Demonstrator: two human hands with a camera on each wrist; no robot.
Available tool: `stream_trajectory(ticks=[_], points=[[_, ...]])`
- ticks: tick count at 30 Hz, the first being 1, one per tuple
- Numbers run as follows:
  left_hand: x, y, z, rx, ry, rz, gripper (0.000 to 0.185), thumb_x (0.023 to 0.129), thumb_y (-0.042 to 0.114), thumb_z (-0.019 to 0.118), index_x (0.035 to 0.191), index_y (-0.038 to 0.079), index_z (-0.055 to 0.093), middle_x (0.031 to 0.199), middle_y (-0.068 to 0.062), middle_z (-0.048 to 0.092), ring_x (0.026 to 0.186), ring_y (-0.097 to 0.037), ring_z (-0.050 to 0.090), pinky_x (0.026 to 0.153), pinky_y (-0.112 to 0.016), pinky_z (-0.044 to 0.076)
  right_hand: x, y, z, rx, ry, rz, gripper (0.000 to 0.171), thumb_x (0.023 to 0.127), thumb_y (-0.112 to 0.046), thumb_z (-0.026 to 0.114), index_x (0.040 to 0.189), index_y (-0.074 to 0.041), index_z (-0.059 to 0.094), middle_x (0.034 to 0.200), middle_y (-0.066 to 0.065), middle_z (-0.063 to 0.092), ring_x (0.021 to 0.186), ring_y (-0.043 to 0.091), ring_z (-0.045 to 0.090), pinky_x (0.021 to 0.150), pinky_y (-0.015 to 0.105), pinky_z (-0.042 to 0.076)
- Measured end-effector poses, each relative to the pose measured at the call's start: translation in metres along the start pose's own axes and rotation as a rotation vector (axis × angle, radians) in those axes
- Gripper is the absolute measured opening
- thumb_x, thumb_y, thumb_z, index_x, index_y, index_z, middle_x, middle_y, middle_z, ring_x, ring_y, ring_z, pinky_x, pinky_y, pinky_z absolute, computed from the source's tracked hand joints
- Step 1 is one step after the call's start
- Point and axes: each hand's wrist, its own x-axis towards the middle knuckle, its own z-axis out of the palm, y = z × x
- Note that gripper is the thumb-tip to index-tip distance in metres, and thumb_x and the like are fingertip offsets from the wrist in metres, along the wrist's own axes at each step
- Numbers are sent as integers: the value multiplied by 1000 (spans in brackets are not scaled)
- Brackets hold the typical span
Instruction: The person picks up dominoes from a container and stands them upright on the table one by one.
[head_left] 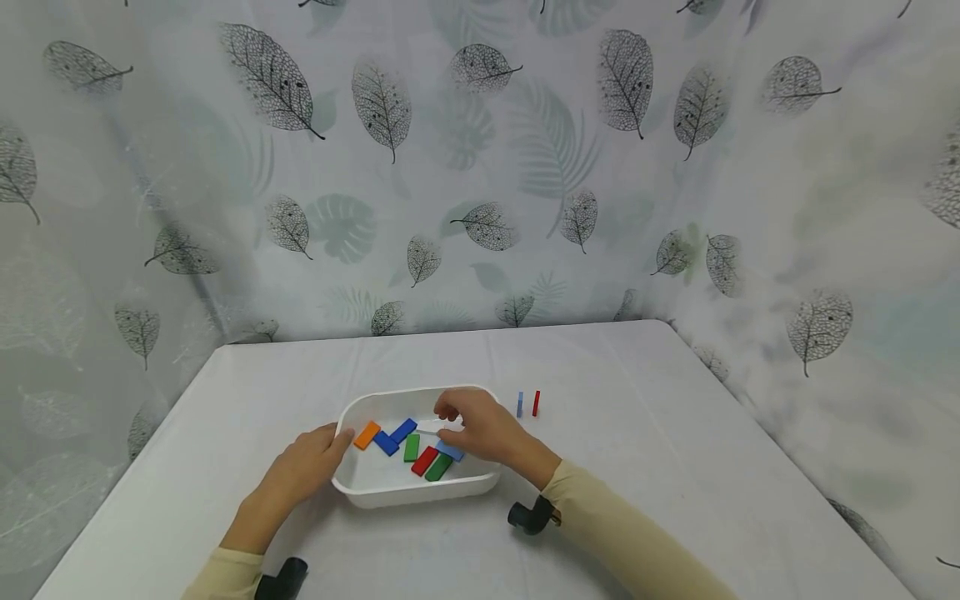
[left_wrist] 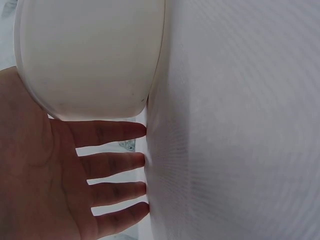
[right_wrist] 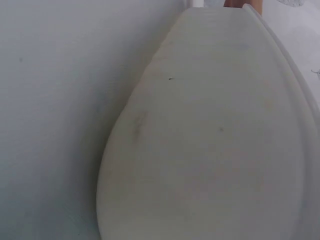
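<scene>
A white plastic tray (head_left: pixel 408 495) sits on the table, holding several flat coloured blocks. My left hand (head_left: pixel 303 462) is at its left end, thumb over the rim. In the left wrist view the straight, spread fingers reach down outside the wall to the tablecloth. My right hand (head_left: pixel 480 423) hovers over the tray's right part, fingers bent and apart from the thumb, no block visible between them. Below its thumb lie a light blue block (head_left: pixel 450 451), a red block (head_left: pixel 424 461) and a dark green block (head_left: pixel 438 467). The right wrist view shows only the tray's outer wall (right_wrist: pixel 210 125) near it.
An orange block (head_left: pixel 367 435), two blue blocks (head_left: pixel 403 430) and a green block (head_left: pixel 412 447) lie in the tray's left and middle. Right of the tray, a thin light blue block (head_left: pixel 520 404) and a thin red block (head_left: pixel 536 403) stand on the white table (head_left: pixel 637 467). Leaf-patterned cloth (head_left: pixel 480 167) surrounds it.
</scene>
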Motion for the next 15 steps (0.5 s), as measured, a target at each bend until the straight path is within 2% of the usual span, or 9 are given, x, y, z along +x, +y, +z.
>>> stream_trajectory(ticks=[5,10,15], points=[[0,0,0,-10,-10,-12,60,111,38,45,145,-11,51,135,-29,62,108,-37,63,96,-66,48,4,-2,4,-5,-61,31,27,92,-13,81,116,-6,70,106,5,70,99,18,65,86,23,54],[1,0,0,1,-7,-9,61,111,39,44,145,-11,51,138,-30,59,117,-43,61,98,-68,46,6,-3,6,-27,-88,55,25,92,-13,81,114,-6,71,102,3,70,94,17,65,82,21,54],[1,0,-3,9,-6,-5,61,111,38,44,145,-12,51,136,-30,61,110,-39,62,97,-67,48,10,-4,8,-73,-162,96,23,92,-11,80,113,-8,71,99,1,70,89,12,63,79,21,54]])
